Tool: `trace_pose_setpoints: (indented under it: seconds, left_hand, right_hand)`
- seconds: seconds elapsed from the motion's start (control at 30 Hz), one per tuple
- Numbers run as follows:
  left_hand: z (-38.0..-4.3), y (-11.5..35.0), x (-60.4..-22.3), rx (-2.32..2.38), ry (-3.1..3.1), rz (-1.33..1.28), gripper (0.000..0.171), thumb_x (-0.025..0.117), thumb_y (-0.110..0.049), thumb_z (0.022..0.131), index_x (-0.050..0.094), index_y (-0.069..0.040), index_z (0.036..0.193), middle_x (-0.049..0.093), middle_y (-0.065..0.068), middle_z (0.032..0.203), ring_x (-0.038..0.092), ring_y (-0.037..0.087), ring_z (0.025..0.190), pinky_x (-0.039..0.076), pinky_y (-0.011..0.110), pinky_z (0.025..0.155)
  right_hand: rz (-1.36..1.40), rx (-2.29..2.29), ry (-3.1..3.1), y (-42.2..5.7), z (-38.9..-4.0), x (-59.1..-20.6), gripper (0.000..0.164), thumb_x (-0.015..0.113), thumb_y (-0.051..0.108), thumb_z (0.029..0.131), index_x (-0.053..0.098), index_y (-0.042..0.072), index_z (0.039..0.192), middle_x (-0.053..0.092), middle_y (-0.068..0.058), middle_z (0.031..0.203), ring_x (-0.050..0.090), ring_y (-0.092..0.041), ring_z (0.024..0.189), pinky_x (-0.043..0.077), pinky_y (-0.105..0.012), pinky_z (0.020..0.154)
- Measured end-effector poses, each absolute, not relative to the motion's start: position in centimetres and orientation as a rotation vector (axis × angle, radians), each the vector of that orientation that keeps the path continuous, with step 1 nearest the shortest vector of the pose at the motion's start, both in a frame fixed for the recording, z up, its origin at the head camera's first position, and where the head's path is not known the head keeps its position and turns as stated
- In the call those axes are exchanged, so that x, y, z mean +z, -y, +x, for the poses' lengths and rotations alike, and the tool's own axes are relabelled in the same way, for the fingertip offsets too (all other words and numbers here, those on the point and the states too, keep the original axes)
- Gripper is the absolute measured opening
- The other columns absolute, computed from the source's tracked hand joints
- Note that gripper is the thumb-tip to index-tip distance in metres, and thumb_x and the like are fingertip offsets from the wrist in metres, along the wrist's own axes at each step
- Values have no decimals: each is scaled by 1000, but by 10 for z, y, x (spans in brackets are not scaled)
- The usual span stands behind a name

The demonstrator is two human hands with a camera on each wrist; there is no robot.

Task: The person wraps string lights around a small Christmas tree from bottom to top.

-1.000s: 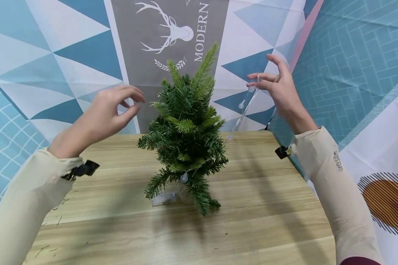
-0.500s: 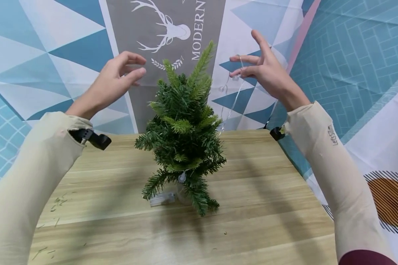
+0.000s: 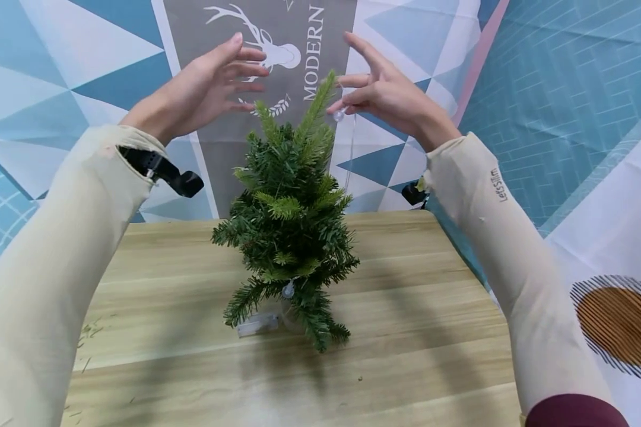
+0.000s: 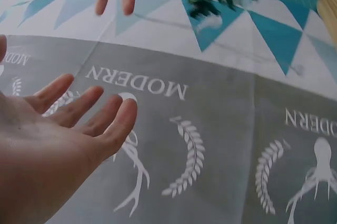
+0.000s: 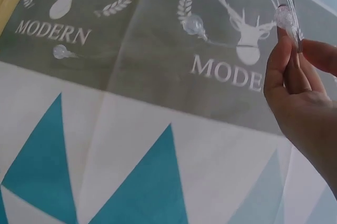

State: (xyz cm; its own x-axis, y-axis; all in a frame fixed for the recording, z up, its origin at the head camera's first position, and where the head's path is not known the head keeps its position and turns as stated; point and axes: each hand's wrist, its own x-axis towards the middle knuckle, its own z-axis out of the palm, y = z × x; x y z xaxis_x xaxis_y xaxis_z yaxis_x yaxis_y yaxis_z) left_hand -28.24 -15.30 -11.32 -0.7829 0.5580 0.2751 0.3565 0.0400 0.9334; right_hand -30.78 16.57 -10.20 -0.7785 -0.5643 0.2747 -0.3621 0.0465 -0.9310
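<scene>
A small artificial Christmas tree (image 3: 285, 231) stands upright on the wooden table. Beside its top, my right hand (image 3: 387, 98) pinches a strand of clear string lights (image 5: 287, 18) between thumb and fingers. One bulb (image 3: 339, 115) shows at those fingertips, and the wire hangs down behind the tree. My left hand (image 3: 213, 86) is raised at the tree's upper left, fingers extended and spread, holding nothing. In the left wrist view its palm (image 4: 58, 150) is turned upward. Another bulb (image 3: 288, 290) sits among the low branches.
A clear plastic case (image 3: 257, 325) lies at the tree's foot. Fallen green needles (image 3: 88, 332) are scattered on the table's (image 3: 406, 344) left side. A patterned cloth (image 3: 395, 160) hangs close behind the table, and another (image 3: 555, 101) on the right.
My right hand has moved left and up with the string lights, close to the treetop. My left hand has risen and moved right, and its fingers have spread and straightened.
</scene>
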Motion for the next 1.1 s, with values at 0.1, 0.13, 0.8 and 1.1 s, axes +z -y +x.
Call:
trace_pose_setpoints:
  seconds: [0.1,0.13,0.8,1.1]
  left_hand:
    - [-285,149,-111,1831,-2054,999,62,32,-52,105,27,-18,156,18,8,164,15,27,152,1,52,123]
    - [-286,147,-111,1822,-2037,1012,62,33,-53,105,27,-19,156,19,8,164,14,26,152,-2,52,122]
    - [-287,157,-123,1262,-2718,893,38,59,-29,101,62,5,83,60,9,68,59,20,64,50,28,72]
    - [-281,178,-128,732,-3126,897,49,52,-55,99,60,-8,89,59,10,59,52,23,48,44,30,55]
  right_hand:
    - [-1004,-1809,-2096,-150,-306,-98,82,45,-11,98,18,38,158,50,-19,145,64,-31,91,52,-35,77]
    - [-1018,-1818,-2063,-145,-306,-97,82,44,-13,97,20,37,158,53,-20,142,64,-32,92,52,-37,79]
    - [-889,-1696,-2273,-127,-291,-102,34,47,-10,94,61,-1,124,58,-18,101,54,-25,70,53,-30,61]
    - [-817,-1309,-2531,-136,-285,-111,25,49,0,97,58,-4,120,60,-10,88,56,-19,65,52,-29,48]
